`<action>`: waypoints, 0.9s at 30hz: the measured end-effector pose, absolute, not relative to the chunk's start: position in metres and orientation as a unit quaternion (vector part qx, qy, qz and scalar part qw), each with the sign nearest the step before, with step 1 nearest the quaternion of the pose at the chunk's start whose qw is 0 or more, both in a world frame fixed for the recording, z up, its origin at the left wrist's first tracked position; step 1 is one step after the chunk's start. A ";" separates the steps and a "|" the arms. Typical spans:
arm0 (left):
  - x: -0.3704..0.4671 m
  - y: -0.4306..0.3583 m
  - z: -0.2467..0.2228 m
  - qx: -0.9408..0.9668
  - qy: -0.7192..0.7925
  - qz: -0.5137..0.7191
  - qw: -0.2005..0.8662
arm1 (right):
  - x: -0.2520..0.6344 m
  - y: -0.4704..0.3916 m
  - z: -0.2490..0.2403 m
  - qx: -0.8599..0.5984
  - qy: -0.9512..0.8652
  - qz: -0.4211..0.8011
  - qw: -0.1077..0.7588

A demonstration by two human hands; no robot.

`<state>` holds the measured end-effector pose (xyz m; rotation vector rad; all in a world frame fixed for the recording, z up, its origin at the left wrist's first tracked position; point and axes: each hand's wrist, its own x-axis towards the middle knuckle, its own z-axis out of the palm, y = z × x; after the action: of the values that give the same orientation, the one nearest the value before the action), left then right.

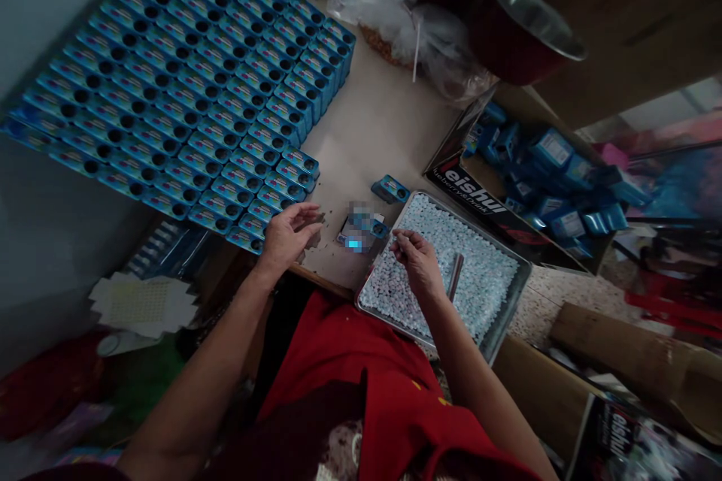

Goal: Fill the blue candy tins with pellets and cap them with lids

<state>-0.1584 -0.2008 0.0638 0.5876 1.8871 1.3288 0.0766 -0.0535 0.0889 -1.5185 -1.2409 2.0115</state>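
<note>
My left hand (289,237) is beside the near corner of a large block of blue boxes (192,90), its thumb and fingers apart and nothing visible between them. These small boxes stand in tight rows, each with a dark round hole on top. My right hand (413,252) is over the left part of a metal tray (522,278) filled with small white and pale blue pieces (479,293). Its fingertips are pinched together; what they hold is too small to make out. Between the hands lies a blurred-out item (358,229), and a single blue box (390,189) lies behind it.
A grey bar (456,276) rests in the tray. At the right, a cardboard carton (462,184) holds several loose blue boxes. Clear plastic bags (395,22) and a dark red metal pot (519,37) stand at the back. White card sheets (144,304) lie low at the left.
</note>
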 end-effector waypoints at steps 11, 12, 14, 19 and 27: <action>-0.156 -0.184 0.050 0.237 0.725 0.529 0.372 | 0.071 -0.051 0.082 -0.503 -0.576 0.629 0.141; -0.154 -0.182 0.049 0.241 0.723 0.529 0.373 | 0.067 -0.051 0.079 -0.498 -0.599 0.612 0.138; -0.150 -0.178 0.049 0.262 0.720 0.524 0.371 | 0.060 -0.052 0.072 -0.495 -0.625 0.588 0.138; -0.132 -0.155 0.062 0.447 0.760 0.392 0.263 | 0.072 -0.052 0.069 -0.546 -0.554 0.599 0.192; -0.109 -0.076 0.062 0.704 0.642 0.102 0.284 | 0.170 -0.045 0.069 -0.664 -0.315 0.640 0.226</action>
<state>-0.1087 -0.0758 0.0618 1.8852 1.7192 0.2736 0.1703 -0.0455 0.0692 -1.8300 -0.8684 1.7636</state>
